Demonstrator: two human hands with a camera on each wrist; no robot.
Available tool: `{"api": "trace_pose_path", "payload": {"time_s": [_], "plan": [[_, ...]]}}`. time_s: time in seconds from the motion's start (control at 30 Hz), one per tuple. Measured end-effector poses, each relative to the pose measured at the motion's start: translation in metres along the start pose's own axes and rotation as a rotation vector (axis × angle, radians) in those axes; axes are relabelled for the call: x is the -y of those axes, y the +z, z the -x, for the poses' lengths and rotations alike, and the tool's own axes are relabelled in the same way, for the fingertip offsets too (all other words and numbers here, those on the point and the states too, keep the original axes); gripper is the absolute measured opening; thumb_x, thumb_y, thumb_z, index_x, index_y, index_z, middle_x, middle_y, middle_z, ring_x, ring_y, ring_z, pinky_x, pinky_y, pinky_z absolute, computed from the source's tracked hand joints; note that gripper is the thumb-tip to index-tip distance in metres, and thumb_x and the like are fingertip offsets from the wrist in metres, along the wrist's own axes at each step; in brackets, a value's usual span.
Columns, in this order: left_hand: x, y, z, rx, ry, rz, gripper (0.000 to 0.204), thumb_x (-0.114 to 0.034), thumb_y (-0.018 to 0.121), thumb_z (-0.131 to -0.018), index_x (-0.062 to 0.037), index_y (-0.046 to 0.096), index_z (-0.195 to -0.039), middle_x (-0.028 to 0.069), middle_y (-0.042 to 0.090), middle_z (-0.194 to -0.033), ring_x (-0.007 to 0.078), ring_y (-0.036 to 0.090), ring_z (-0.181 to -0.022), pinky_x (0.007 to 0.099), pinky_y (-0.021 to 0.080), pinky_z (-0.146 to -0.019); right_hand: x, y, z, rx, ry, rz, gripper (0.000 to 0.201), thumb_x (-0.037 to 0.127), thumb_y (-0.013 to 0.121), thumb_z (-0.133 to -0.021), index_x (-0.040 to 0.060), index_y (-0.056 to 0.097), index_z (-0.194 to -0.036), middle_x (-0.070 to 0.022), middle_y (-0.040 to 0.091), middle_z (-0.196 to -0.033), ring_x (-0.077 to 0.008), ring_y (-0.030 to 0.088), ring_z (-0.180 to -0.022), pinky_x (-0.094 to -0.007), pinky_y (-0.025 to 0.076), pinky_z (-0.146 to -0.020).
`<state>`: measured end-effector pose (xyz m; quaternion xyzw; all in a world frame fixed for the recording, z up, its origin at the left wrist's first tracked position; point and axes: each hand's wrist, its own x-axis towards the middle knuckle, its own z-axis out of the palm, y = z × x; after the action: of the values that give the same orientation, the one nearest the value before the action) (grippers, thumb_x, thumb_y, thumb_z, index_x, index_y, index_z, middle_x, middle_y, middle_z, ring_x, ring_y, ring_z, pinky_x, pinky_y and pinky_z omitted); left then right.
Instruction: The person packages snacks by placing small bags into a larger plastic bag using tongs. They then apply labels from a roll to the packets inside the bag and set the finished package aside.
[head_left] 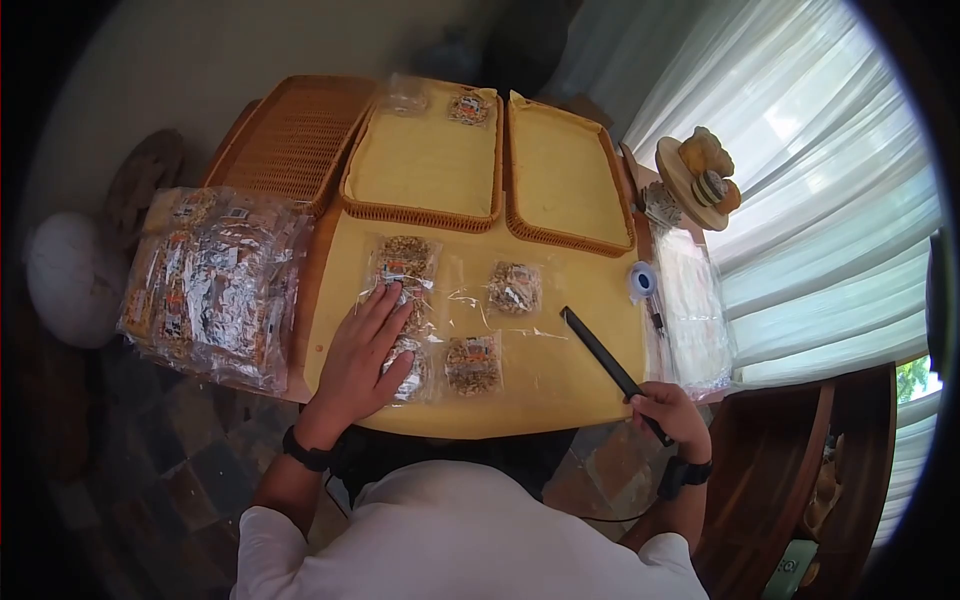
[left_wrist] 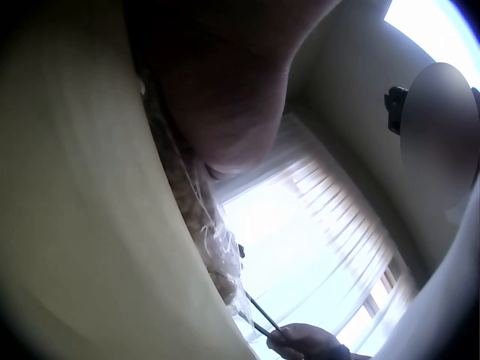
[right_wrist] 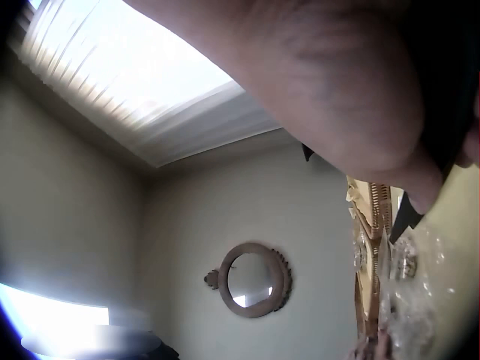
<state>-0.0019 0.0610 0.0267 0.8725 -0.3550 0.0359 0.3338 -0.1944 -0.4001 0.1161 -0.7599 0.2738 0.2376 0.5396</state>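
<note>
My left hand (head_left: 362,358) lies flat with fingers spread on a column of clear packets of nut-like pieces (head_left: 405,258). In the left wrist view that hand (left_wrist: 225,105) rests against a packet (left_wrist: 191,199). Fingers of my right hand (head_left: 672,412) curl round one end of a long, narrow black tool (head_left: 602,355), which slants over the table's right part. The right wrist view shows this hand (right_wrist: 337,90) close up, the tool (right_wrist: 406,216) partly hidden behind it. Between the hands lie two more packets, one upper (head_left: 514,288) and one lower (head_left: 473,366), with clear film around them.
Two cloth-lined wicker trays (head_left: 425,160) (head_left: 570,180) and an unlined one (head_left: 290,135) stand at the back. A large pile of filled packets (head_left: 215,285) is at the left. At the right are a tape roll (head_left: 642,281), clear bags (head_left: 690,310) and a wooden stand (head_left: 697,180).
</note>
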Motion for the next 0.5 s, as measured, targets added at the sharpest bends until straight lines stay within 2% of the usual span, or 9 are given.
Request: {"api": "trace_pose_path", "payload": {"time_s": [0.07, 0.1, 0.2, 0.23, 0.33, 0.5], "plan": [[-0.001, 0.000, 0.000, 0.010, 0.010, -0.004, 0.064, -0.029, 0.064, -0.103, -0.0022, 0.050, -0.160, 0.0219, 0.040, -0.172, 0.0447, 0.035, -0.160, 0.0580, 0.031, -0.127, 0.005, 0.004, -0.015, -0.132, -0.082, 0.073, 0.028, 0.027, 0.073, -0.108, 0.0028, 0.073, -0.095, 0.0017, 0.066, -0.072, -0.0062, 0.059, -0.056, -0.0244, 0.044, -0.052], [-0.001, 0.000, 0.000, 0.009, 0.006, 0.001, 0.064, -0.029, 0.064, -0.103, -0.0029, 0.050, -0.160, 0.0216, 0.040, -0.172, 0.0443, 0.035, -0.160, 0.0580, 0.030, -0.128, 0.013, 0.009, -0.024, -0.123, -0.094, 0.105, 0.031, 0.027, 0.074, -0.107, 0.0033, 0.068, -0.088, 0.0014, 0.065, -0.070, -0.0061, 0.057, -0.055, -0.0252, 0.043, -0.052], [0.001, 0.001, 0.000, 0.008, 0.004, -0.005, 0.066, -0.030, 0.065, -0.102, -0.0043, 0.050, -0.161, 0.0208, 0.040, -0.172, 0.0435, 0.034, -0.161, 0.0582, 0.030, -0.128, 0.019, 0.019, -0.059, -0.071, -0.180, 0.075, 0.031, 0.028, 0.074, -0.106, 0.0034, 0.069, -0.089, 0.0013, 0.064, -0.069, -0.0062, 0.056, -0.054, -0.0256, 0.042, -0.051], [0.001, 0.001, 0.000, 0.007, -0.003, -0.001, 0.066, -0.031, 0.066, -0.102, -0.0050, 0.050, -0.161, 0.0203, 0.040, -0.172, 0.0431, 0.035, -0.161, 0.0584, 0.030, -0.128, 0.024, 0.023, -0.066, -0.102, -0.180, 0.135, 0.031, 0.029, 0.075, -0.105, 0.0029, 0.069, -0.090, 0.0013, 0.063, -0.068, -0.0063, 0.056, -0.054, -0.0258, 0.041, -0.050], [-0.002, 0.000, 0.000, 0.006, -0.009, -0.011, 0.067, -0.031, 0.067, -0.101, -0.0059, 0.050, -0.161, 0.0195, 0.041, -0.172, 0.0427, 0.035, -0.161, 0.0583, 0.030, -0.129, 0.032, 0.035, -0.075, -0.043, -0.240, 0.136, 0.030, 0.029, 0.077, -0.104, 0.0029, 0.070, -0.090, 0.0014, 0.063, -0.067, -0.0069, 0.057, -0.054, -0.0260, 0.040, -0.049], [-0.003, 0.001, 0.000, 0.032, -0.015, -0.036, 0.067, -0.031, 0.067, -0.101, -0.0050, 0.051, -0.161, 0.0195, 0.040, -0.173, 0.0424, 0.035, -0.161, 0.0574, 0.030, -0.129, 0.043, 0.048, -0.074, -0.018, -0.187, 0.153, 0.030, 0.028, 0.077, -0.103, 0.0026, 0.071, -0.088, 0.0009, 0.064, -0.067, -0.0076, 0.059, -0.054, -0.0262, 0.043, -0.050]]}}
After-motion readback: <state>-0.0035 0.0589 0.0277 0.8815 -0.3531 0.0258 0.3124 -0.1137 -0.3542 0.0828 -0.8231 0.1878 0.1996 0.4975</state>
